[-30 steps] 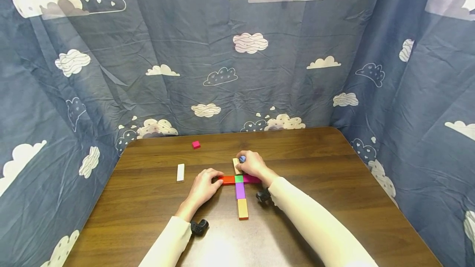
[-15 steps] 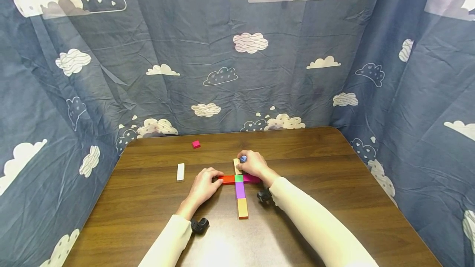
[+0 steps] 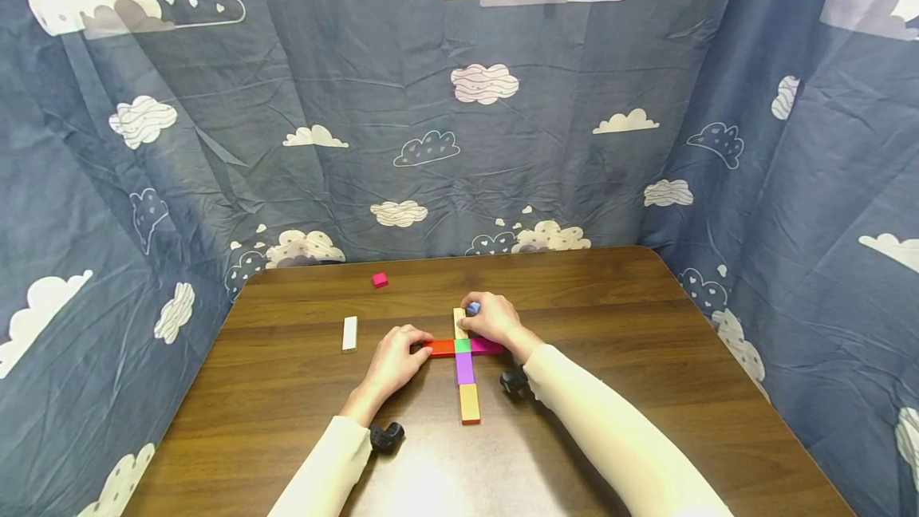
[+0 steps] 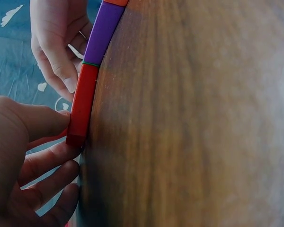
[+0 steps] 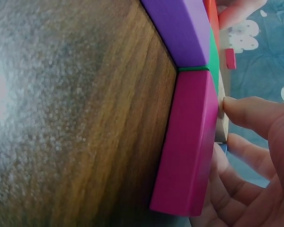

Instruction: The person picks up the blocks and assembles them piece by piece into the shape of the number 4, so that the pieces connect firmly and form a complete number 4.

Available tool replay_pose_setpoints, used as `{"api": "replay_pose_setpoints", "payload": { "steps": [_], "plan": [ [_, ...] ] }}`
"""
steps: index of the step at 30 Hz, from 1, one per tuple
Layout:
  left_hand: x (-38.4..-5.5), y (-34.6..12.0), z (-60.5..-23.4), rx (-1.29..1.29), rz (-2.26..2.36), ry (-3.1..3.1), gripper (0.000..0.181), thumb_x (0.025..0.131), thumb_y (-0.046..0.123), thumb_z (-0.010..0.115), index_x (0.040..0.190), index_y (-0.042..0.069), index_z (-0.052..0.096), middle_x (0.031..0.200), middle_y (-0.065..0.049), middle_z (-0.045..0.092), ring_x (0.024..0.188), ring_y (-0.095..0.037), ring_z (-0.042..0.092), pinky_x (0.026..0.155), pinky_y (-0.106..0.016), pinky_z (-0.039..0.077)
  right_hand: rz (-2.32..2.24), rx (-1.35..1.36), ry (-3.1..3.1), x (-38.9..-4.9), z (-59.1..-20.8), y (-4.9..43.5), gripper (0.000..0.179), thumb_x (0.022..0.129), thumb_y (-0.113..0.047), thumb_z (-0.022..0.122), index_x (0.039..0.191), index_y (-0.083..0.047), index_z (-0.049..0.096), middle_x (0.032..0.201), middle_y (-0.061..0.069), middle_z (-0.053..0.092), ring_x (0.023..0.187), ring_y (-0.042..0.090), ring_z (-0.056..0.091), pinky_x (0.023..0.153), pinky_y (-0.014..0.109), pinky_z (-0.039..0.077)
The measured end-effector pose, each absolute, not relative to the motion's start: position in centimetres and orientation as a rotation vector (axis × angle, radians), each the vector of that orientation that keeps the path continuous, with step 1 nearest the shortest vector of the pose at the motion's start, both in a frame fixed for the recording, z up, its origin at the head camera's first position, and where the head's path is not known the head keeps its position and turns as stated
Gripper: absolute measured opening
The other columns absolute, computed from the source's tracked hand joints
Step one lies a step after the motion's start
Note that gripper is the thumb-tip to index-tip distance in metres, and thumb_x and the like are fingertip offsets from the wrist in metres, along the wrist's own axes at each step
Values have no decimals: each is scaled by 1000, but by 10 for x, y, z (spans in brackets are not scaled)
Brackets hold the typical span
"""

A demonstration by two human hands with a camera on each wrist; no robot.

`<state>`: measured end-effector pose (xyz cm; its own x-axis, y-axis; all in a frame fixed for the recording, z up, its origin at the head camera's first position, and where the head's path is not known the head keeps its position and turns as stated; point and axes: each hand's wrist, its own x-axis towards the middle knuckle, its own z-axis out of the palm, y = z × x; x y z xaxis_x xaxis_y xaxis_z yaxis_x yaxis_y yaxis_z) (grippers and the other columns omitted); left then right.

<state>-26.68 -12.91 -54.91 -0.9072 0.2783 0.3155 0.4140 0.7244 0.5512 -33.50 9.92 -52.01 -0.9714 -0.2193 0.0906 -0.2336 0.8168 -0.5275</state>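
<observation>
Bare wood on the table [image 3: 668, 365] to the right of the right forearm gives a broad side approach, bounded beyond the edge by the curtain [image 3: 811, 262]. A narrow lane separates the white block [image 3: 349, 333] from the left hand [image 3: 392, 359]. At centre, the abutting red block [image 3: 442, 349], green block [image 3: 463, 346] and magenta block [image 3: 487, 347] bar passage at table level; the purple block [image 3: 465, 368] and tan block [image 3: 470, 404] extend this barrier toward the person. The right hand [image 3: 495, 319] obstructs access to the pale block [image 3: 460, 324] and blue piece [image 3: 473, 309]. Black wrist devices [image 3: 388, 437] narrow the space between the forearms. Bare wood surrounds the pink block [image 3: 380, 280].
</observation>
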Motion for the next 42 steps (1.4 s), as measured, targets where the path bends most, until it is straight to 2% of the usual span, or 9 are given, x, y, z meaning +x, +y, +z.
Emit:
{"api": "replay_pose_setpoints", "payload": {
  "steps": [25,29,32,38,42],
  "plan": [
    [-268,-129,-550,-552,-961,-2707,15,90,16,76,105,13,79,101,2,71,101,-21,61,90,-43,49,881,364,-2946,-336,-523,99,33,77,-37,84,105,-21,74,100,5,72,86,27,65,70,45,50],
    [-267,-130,-551,-551,-940,-2707,16,90,16,76,105,14,79,101,3,71,100,-20,62,89,-42,49,884,390,-2962,-337,-523,99,34,78,-36,84,107,-21,74,99,5,72,85,24,63,70,43,49],
    [-265,-131,-552,-554,-940,-2711,18,90,18,76,107,13,78,102,1,71,100,-22,62,89,-42,49,914,431,-2968,-338,-523,101,39,79,-34,83,113,-17,74,94,4,72,80,21,62,70,39,49],
    [-265,-135,-550,-536,-1064,-2687,23,92,17,73,113,10,76,99,2,70,92,-17,64,84,-39,51,996,401,-2954,-342,-514,111,43,81,-21,80,121,-13,71,68,-3,64,62,15,60,61,35,45],
    [-265,-138,-546,-520,-1133,-2682,23,93,16,72,115,9,75,96,4,68,88,-12,65,81,-36,53,940,338,-2962,-346,-512,119,42,78,-15,78,119,-16,72,66,-5,62,60,14,58,59,34,43]
  ]
}}
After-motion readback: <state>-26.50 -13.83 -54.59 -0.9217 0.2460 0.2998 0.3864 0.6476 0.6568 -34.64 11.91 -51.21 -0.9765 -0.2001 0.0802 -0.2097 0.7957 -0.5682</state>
